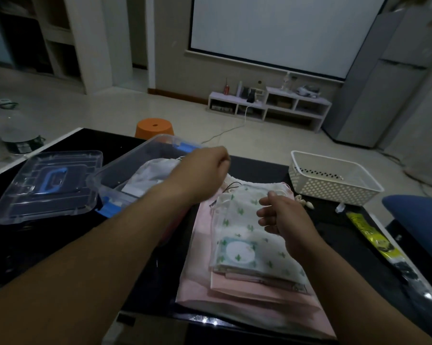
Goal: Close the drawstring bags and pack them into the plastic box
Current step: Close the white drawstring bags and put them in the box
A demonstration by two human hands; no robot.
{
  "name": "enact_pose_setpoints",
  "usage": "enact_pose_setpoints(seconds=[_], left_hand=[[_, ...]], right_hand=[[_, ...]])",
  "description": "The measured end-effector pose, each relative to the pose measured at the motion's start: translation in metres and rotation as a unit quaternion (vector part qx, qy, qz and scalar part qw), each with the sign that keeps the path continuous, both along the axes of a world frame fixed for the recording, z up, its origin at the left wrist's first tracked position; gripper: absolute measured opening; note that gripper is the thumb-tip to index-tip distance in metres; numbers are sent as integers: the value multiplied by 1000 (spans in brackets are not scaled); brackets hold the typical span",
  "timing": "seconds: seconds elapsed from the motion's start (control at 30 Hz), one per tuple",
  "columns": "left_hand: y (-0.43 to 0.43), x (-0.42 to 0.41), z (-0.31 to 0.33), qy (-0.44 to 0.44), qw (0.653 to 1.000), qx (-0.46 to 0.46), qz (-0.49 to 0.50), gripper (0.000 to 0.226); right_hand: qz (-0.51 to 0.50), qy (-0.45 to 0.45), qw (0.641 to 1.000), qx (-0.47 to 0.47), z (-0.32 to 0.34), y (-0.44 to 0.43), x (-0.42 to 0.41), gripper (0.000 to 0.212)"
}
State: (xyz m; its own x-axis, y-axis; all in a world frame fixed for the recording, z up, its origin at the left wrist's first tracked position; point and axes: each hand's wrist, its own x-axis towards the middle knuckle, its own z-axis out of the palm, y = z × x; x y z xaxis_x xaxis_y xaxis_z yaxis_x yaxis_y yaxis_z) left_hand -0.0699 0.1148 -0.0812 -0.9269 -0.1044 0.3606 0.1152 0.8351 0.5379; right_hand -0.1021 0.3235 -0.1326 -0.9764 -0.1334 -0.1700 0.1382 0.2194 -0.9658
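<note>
A stack of flat drawstring bags lies on the black table, with a white cactus-print bag [244, 235] on top of pink bags [200, 277]. My right hand [282, 217] hovers just over the cactus bag's upper part, fingers loosely curled, holding nothing. The clear plastic box [125, 168] with blue latches stands to the left, with a white bag [150, 173] inside it. My left hand [202, 170] hangs between the box and the stack, fingers loosely curled under with nothing seen in them. Black cords [231, 189] lie at the top of the stack.
The box's clear lid [48, 185] with a blue handle lies at the far left. A white perforated basket [334, 180] stands at the back right, with small shells [305, 202] beside it. A yellow-and-black packet [374, 235] lies along the right edge. An orange stool [155, 127] stands behind the table.
</note>
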Motion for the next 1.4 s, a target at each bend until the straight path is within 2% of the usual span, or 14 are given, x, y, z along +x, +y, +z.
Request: enact_pose_setpoints(seconds=[0.13, 0.23, 0.33, 0.47, 0.6, 0.67, 0.77, 0.83, 0.9, 0.97, 1.07, 1.13, 1.3, 1.4], left_hand=[[33, -11, -36, -116, 992, 30, -29, 23], [44, -17, -63, -222, 975, 19, -1, 34], [49, -22, -80, -268, 963, 33, 25, 37], [47, -35, -97, -270, 960, 61, 49, 37], [43, -43, -111, -160, 975, 123, 91, 48], [45, -42, -112, -165, 972, 147, 75, 46], [51, -28, -97, -191, 948, 252, 24, 19], [54, -19, -84, -189, 921, 342, 11, 15], [53, -9, -71, -193, 904, 381, 4, 15], [50, 6, -71, -223, 895, 388, 2, 14], [44, 27, -94, -283, 903, 321, 30, 21], [39, 28, -103, -274, 903, 326, 48, 27], [28, 6, -100, -281, 823, 491, 55, 27], [31, -14, -106, -269, 801, 529, 74, 22]], right_hand=[[-47, 39, 998, 25, -4, 10, -10, 23], [-99, 81, 987, 98, -15, 31, -23, 22], [-99, 40, 985, 137, -29, 49, -29, 22], [-72, -22, 985, 157, -46, 57, -32, 23], [-88, -5, 987, 133, -40, 54, -28, 20], [-87, 0, 989, 121, -35, 55, -25, 22], [-60, -26, 991, 115, -29, 55, -23, 21], [-52, -29, 993, 103, -23, 58, -20, 21], [-38, -25, 994, 96, -17, 63, -16, 27], [-4, -51, 991, 122, -12, 67, -5, 24], [39, -101, 984, 139, -16, 73, 13, 9], [37, -96, 987, 125, -21, 77, 15, 8], [-15, -115, 993, 16, -26, 72, -2, 29], [-23, -144, 989, 11, -31, 62, -14, 28]])
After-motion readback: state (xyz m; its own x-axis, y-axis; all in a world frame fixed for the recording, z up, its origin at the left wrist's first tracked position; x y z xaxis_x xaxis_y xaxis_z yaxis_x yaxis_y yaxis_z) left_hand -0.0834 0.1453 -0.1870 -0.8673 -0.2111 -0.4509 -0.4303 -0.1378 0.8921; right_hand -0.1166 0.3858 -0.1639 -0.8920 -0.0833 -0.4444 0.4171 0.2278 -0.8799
